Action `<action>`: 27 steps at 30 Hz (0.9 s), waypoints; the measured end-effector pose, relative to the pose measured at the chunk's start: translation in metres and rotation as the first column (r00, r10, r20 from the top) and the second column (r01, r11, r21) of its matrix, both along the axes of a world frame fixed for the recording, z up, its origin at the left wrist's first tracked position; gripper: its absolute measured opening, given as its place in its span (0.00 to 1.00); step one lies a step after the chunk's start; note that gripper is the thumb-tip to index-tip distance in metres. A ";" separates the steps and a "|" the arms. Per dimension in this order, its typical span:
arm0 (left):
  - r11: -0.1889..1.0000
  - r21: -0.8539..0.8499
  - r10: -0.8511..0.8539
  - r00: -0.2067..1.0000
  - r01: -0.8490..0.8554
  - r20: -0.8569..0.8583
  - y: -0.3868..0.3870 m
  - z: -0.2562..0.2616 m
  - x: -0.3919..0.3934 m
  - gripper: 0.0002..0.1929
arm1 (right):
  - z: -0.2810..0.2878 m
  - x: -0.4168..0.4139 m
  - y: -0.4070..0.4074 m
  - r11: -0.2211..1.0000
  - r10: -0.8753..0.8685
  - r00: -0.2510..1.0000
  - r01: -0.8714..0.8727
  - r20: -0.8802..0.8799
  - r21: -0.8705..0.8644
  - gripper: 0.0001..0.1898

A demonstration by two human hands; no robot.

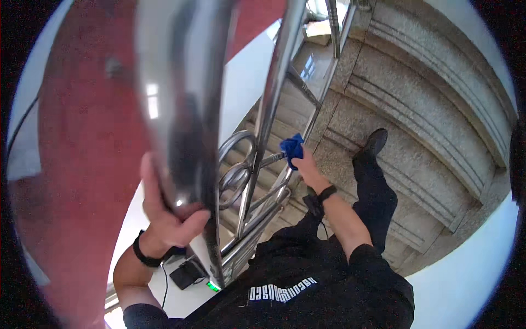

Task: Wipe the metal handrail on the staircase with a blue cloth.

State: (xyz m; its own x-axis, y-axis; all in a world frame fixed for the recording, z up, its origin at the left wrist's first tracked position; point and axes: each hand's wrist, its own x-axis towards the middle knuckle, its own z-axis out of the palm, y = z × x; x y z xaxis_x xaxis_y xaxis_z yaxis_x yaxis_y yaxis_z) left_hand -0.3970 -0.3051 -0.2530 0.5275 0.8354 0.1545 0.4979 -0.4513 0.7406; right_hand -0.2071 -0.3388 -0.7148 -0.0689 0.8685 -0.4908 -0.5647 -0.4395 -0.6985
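Note:
My left hand (pixel 170 224) grips a thick, polished metal handrail (pixel 185 123) that rises close to the camera on the left. In my right hand (pixel 308 166) is a crumpled blue cloth (pixel 292 149), pressed at the lower part of the metal balustrade, where a short ribbed bar (pixel 272 159) meets the cloth. Curled metal scrollwork (pixel 237 164) and an upright post (pixel 272 86) stand between my two hands. The cloth hides the part of the bar beneath it.
Speckled stone stairs (pixel 394 86) with grooved edges curve along the right side. My dark shoe (pixel 377 140) rests on one step. Beyond the handrail are a red surface (pixel 90 164) and more steps (pixel 279 123) below. A black device (pixel 185 274) with a cable is near my left forearm.

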 end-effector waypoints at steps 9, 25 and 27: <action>0.998 0.011 0.069 0.996 -0.069 0.057 -0.002 0.015 0.023 0.48 | 0.233 0.013 -0.042 0.950 -0.069 0.997 0.073 -0.026 0.305 0.39; 0.979 0.193 0.041 0.988 -0.071 0.150 -0.009 0.031 0.025 0.43 | 0.328 0.017 0.012 0.502 -0.205 0.406 -0.738 0.891 0.452 0.36; 0.981 0.187 0.018 0.991 -0.043 0.133 -0.008 0.028 0.028 0.43 | 0.314 0.026 0.009 0.507 -0.220 0.375 -0.745 0.901 0.434 0.35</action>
State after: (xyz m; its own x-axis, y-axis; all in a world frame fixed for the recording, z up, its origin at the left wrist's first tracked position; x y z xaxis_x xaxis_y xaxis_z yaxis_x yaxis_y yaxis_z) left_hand -0.3687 -0.3136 -0.2245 0.4675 0.7996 0.3771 0.4181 -0.5758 0.7026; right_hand -0.1807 -0.3296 -0.4004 -0.4016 0.8645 0.3022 0.5014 0.4837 -0.7174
